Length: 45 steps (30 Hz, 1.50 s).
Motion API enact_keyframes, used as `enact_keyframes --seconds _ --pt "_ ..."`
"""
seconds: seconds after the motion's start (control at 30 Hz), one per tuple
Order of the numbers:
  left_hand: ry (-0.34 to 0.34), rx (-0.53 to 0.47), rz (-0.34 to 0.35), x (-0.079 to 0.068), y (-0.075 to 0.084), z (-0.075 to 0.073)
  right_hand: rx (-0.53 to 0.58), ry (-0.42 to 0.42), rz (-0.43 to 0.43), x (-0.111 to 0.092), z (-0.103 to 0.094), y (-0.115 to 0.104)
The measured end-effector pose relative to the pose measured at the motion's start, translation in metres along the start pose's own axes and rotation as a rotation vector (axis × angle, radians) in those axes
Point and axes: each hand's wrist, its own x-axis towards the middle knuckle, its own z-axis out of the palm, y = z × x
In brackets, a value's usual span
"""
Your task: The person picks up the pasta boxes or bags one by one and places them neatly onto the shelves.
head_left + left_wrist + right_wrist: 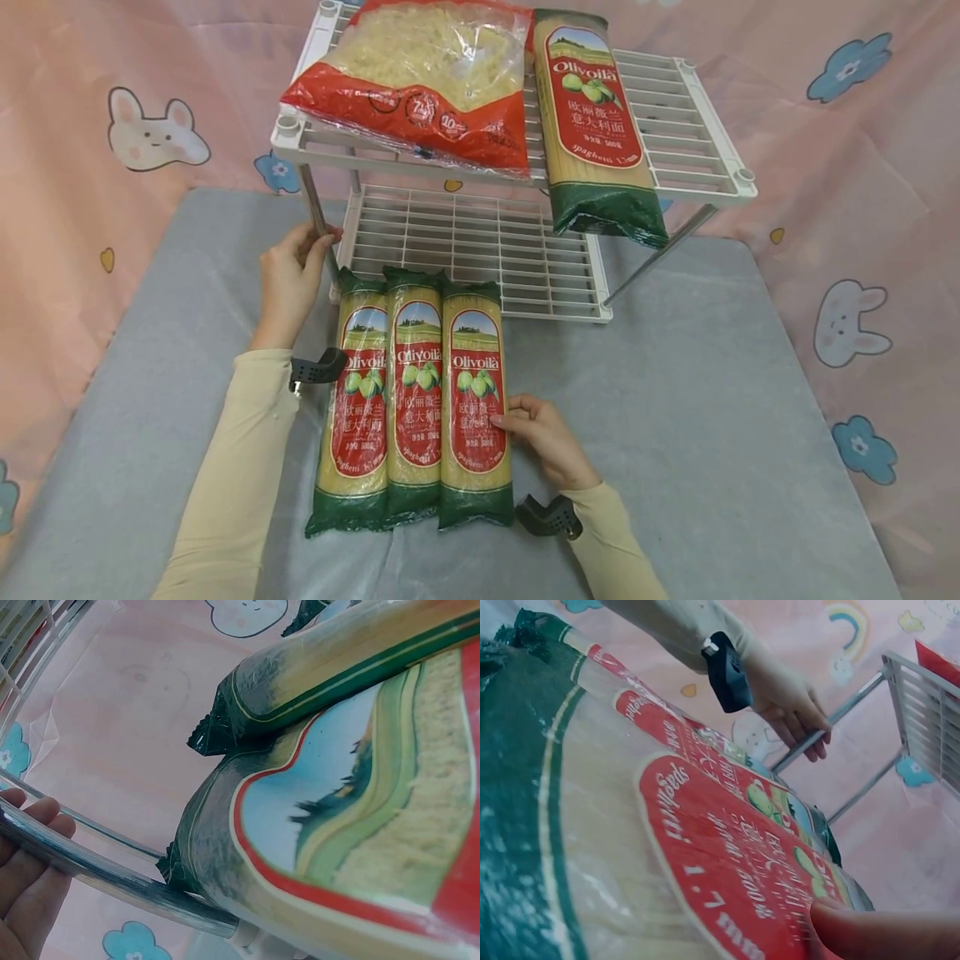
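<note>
Three packs of spaghetti with green ends and red labels lie side by side: a left pack (358, 400), a middle pack (415, 383) and a right pack (476, 400). My right hand (547, 437) grips the right pack's edge, its thumb (885, 930) on the label and the other fingers at the side, partly hidden. Beyond the packs' far ends, my left hand (288, 279) holds the front left metal post (112, 874) of a white two-tier rack (697, 125). The packs' far ends reach the front of the rack's lower shelf (480, 242).
On the rack's upper shelf lie a red and clear bag of pale pasta (442, 75) and another spaghetti pack (592, 125), whose green end hangs over the front edge. A grey cloth (675, 400) covers the table. Pink patterned fabric (847, 208) surrounds it.
</note>
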Motion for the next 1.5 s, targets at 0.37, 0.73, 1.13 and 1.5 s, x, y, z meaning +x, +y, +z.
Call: enact_keyframes --seconds 0.37,0.73,1.13,1.5 --pt "0.001 0.002 -0.004 0.000 0.001 0.000 -0.010 0.040 0.015 0.001 0.004 0.003" --pt "0.009 0.002 0.000 0.001 0.001 0.001 0.010 0.084 0.011 0.002 0.002 0.007" --pt "0.001 -0.041 -0.024 0.001 0.000 -0.002 -0.036 0.021 -0.020 0.003 0.009 0.006" --pt "0.002 -0.022 -0.017 0.001 0.002 -0.002 0.003 0.132 -0.016 0.001 0.012 0.006"
